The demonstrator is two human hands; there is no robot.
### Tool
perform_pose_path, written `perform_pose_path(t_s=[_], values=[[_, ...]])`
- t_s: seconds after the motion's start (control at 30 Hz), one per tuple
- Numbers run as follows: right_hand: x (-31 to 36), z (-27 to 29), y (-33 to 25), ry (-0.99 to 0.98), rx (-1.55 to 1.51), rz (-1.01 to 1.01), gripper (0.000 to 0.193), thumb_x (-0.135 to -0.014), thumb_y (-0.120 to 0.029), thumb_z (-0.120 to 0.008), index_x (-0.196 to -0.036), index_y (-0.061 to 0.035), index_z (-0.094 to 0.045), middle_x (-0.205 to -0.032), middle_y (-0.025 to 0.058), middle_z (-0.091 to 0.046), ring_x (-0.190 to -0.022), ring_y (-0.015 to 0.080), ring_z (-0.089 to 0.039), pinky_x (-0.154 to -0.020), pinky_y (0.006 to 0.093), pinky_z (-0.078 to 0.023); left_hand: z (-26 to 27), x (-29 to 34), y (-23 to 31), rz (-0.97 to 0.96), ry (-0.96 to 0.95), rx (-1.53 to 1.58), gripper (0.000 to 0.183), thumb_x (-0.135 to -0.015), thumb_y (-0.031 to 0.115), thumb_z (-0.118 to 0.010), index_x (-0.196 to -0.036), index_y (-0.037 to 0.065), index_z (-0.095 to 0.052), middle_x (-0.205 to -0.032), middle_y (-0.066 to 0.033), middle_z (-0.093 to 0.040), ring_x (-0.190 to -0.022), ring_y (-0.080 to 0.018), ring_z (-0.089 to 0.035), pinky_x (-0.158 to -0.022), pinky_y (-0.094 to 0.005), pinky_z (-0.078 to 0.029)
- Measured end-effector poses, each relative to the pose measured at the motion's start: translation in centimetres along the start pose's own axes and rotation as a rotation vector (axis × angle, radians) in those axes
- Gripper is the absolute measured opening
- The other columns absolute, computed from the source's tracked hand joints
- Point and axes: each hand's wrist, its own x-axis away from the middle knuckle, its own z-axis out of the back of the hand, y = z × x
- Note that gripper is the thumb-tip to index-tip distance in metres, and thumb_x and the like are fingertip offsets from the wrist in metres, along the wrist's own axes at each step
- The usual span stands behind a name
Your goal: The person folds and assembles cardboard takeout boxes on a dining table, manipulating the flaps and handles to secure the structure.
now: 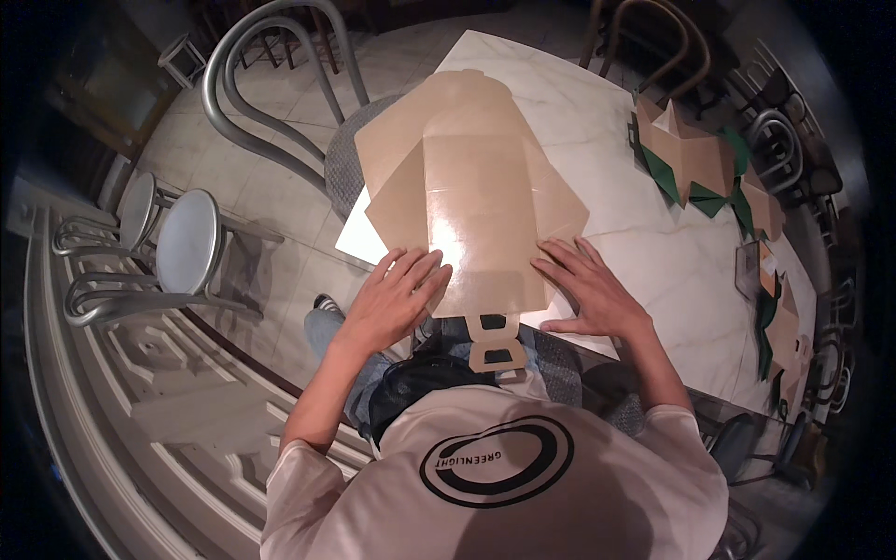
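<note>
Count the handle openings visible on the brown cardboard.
2: the upper opening, right beside the wide cardboard panel; the lower opening, nearer the picture's bottom. Others may be hidden.

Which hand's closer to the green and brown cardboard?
Right. The right hand is left of the green and brown cardboard; the left hand is farther, at the left edge of the brown sheet.

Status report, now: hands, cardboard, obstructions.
Left hand open on brown cardboard, left side. Right hand open, right side. Handle tabs past near edge of table. Green-and-brown pieces well right, out of the way.
</note>
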Motion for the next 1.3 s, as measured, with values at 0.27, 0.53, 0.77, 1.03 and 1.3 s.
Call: perform_pose_path(t_s=[0.27,0.53,0.77,1.03,1.3], values=[[0.0,-0.6,-1.1,0.12,0.067,0.083,0.07,-0.082,-0.031,-0.079,-0.144,-0.0121,-0.056,-0.146,0.0099,-0.055,-0.135,0.0304,-0.05,-0.117,0.0516,-0.034,-0.4,0.5,-1.1,-0.109,0.193,0.209,0.064,-0.064,0.015,-0.08,-0.124,0.007,-0.06,-0.138,-0.0092,-0.059,-0.124,-0.0326,-0.058,-0.11,-0.0456,-0.047],[-1.7,-2.3,1.6,0.235,-0.068,0.058,0.052,-0.076,0.005,-0.066,-0.126,-0.0077,-0.068,-0.129,0.0092,-0.065,-0.121,0.031,-0.06,-0.103,0.0426,-0.047,-0.8,-0.7,-1.0,0.045,0.221,0.245,0.055,-0.063,0.002,-0.075,-0.117,0.007,-0.063,-0.132,-0.0094,-0.062,-0.126,-0.0317,-0.057,-0.104,-0.0438,-0.047],[-3.0,-2.0,3.2,0.238,-0.394,-0.092,0.049,-0.081,0.0,-0.07,-0.129,-0.002,-0.064,-0.121,0.0151,-0.069,-0.115,0.0359,-0.065,-0.099,0.0427,-0.05,-0.3,-2.3,-1.9,0.165,0.251,0.517,0.032,-0.076,0.011,-0.075,-0.107,0.005,-0.068,-0.099,-0.0109,-0.069,-0.101,-0.0308,-0.063,-0.092,-0.0408,-0.049],[-5.4,-1.0,1.3,0.351,-0.422,-0.423,0.074,-0.087,-0.013,-0.077,-0.152,-0.0095,-0.042,-0.133,0.0239,-0.065,-0.126,0.0441,-0.061,-0.106,0.0462,-0.048,1.3,-5.4,-2.6,0.649,0.046,0.848,0.041,-0.095,0.028,-0.072,-0.124,0.0,-0.066,-0.07,-0.0149,-0.07,-0.053,-0.0206,-0.066,-0.058,-0.0386,-0.052],[-2.8,-2.6,3.9,0.271,-0.364,-0.035,0.039,-0.079,0.003,-0.07,-0.118,-0.0053,-0.071,-0.112,0.0121,-0.072,-0.108,0.0332,-0.066,-0.094,0.0395,-0.052,-0.8,-2.2,-2.7,0.162,0.246,0.496,0.042,-0.07,-0.006,-0.073,-0.109,0.009,-0.071,-0.1,-0.0033,-0.071,-0.101,-0.027,-0.061,-0.092,-0.0376,-0.046]])
